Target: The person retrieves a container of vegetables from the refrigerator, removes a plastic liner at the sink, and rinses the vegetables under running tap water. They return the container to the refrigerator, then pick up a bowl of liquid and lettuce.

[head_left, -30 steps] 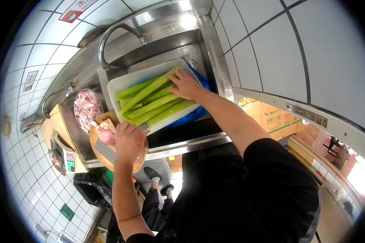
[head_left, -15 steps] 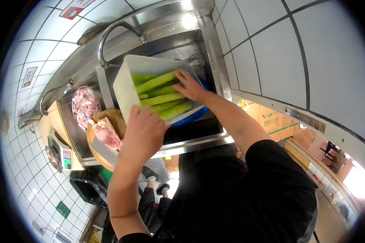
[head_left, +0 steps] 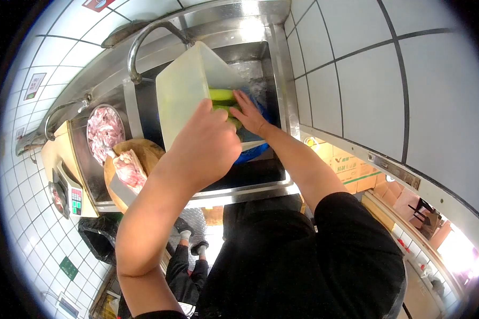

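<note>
A whitish plastic bin (head_left: 182,98) is tipped steeply over the sink (head_left: 269,69), its mouth facing right. My left hand (head_left: 213,141) is closed on the bin's near rim. Inside the bin lie long, smooth, light-green vegetables (head_left: 222,94), mostly hidden by the bin wall and my left hand. My right hand (head_left: 250,114) rests at the bin's mouth against their ends, fingers stretched out and a little apart. Under the mouth shows something blue (head_left: 255,153), perhaps a basin or bag, mostly covered.
A curved faucet (head_left: 134,58) arches beside the bin. To the left are a bowl of raw meat (head_left: 105,130) and a round board (head_left: 149,151) bearing a meat piece (head_left: 129,169) and a cleaver (head_left: 123,191). A scale (head_left: 72,194) stands farther left. Another person's legs (head_left: 183,266) show below.
The bin has tipped further, its left side rising. The vegetables have slid toward the right end, and my left hand has moved up and right with the rim.
</note>
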`<state>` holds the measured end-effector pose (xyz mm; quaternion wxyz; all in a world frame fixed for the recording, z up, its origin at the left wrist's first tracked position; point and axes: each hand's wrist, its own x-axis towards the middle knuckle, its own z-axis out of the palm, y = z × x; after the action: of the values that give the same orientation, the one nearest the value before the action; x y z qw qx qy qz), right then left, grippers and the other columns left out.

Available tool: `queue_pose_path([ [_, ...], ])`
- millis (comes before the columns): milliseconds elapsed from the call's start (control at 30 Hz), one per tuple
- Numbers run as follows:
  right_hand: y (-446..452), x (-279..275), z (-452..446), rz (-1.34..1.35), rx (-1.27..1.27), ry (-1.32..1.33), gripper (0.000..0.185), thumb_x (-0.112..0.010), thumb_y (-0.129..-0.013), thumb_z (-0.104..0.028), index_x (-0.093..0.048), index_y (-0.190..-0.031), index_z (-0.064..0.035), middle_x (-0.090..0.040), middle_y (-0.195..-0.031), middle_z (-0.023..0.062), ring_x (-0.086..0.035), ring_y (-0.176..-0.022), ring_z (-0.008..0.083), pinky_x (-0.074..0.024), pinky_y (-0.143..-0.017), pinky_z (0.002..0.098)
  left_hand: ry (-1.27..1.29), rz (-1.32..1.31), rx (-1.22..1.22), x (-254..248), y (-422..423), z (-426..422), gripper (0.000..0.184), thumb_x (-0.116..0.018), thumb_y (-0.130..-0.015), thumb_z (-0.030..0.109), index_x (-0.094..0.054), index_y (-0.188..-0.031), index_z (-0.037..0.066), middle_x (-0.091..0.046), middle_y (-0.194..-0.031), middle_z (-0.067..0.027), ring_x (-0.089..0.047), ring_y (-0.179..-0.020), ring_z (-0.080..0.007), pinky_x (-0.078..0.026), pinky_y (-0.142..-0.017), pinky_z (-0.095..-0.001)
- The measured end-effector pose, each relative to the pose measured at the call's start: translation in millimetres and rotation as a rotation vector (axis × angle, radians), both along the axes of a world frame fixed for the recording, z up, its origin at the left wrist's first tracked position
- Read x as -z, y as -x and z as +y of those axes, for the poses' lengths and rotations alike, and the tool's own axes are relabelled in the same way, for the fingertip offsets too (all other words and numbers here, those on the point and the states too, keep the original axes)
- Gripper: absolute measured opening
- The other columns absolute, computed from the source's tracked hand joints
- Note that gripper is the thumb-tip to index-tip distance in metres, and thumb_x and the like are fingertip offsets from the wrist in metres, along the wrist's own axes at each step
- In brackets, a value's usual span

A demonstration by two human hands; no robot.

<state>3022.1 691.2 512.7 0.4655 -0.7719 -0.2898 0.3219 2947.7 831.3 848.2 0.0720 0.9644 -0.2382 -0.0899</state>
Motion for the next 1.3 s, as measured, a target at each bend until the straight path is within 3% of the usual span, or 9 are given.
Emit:
queue_pose_path([
  [367, -1, 14, -4, -0.027, 0.042, -0.117, 0.077, -0.053, -0.101, -0.041, -0.021, -0.159, -0.0016, -0.018, -0.164, 0.0253, -0.019, -0.152, 0.0388, -0.0195, -0.124, 0.0413, 0.027, -0.047, 0.083, 5, -20, -12, 0.012, -0.062, -0.068, 0.020, -0.067, -0.058, 0.015, -0.061, -0.064, -0.0028, -0.059, -0.079, -0.0231, -0.043, -0.087, -0.0414],
  [633, 1, -17, -7, 0.120, 0.122, -0.126, 0.077, -0.051, -0.102, -0.042, -0.020, -0.159, -0.0018, -0.016, -0.165, 0.0245, -0.017, -0.153, 0.0384, -0.0180, -0.124, 0.0419, 0.069, -0.074, 0.117, 10, -31, -23, 0.013, -0.063, -0.066, 0.022, -0.066, -0.056, 0.016, -0.061, -0.062, -0.0027, -0.060, -0.076, -0.0229, -0.043, -0.083, -0.0421],
  [733, 0, 10, -9, 0.073, 0.101, -0.189, 0.077, -0.052, -0.101, -0.041, -0.018, -0.160, -0.0029, -0.015, -0.165, 0.0238, -0.016, -0.153, 0.0381, -0.0172, -0.124, 0.0431, 0.071, -0.083, 0.122, 15, -33, -31, 0.013, -0.063, -0.066, 0.023, -0.067, -0.056, 0.016, -0.062, -0.061, -0.0021, -0.061, -0.074, -0.0220, -0.043, -0.082, -0.0416],
  [867, -2, 5, -25, 0.114, 0.122, -0.187, 0.077, -0.053, -0.101, -0.040, -0.019, -0.160, -0.0030, -0.015, -0.165, 0.0238, -0.016, -0.153, 0.0381, -0.0173, -0.124, 0.0432, -0.021, -0.101, 0.121, 13, -31, -43, 0.014, -0.065, -0.069, 0.024, -0.074, -0.062, 0.016, -0.066, -0.062, -0.0022, -0.064, -0.073, -0.0217, -0.040, -0.081, -0.0409],
  [1300, -20, -9, -53, 0.135, 0.137, -0.153, 0.077, -0.055, -0.100, -0.038, -0.020, -0.160, -0.0035, -0.017, -0.165, 0.0238, -0.017, -0.153, 0.0379, -0.0179, -0.124, 0.0432, -0.087, -0.083, 0.142, 10, -25, -50, 0.015, -0.065, -0.074, 0.021, -0.074, -0.063, 0.017, -0.065, -0.061, -0.0013, -0.063, -0.070, -0.0210, -0.039, -0.081, -0.0414],
])
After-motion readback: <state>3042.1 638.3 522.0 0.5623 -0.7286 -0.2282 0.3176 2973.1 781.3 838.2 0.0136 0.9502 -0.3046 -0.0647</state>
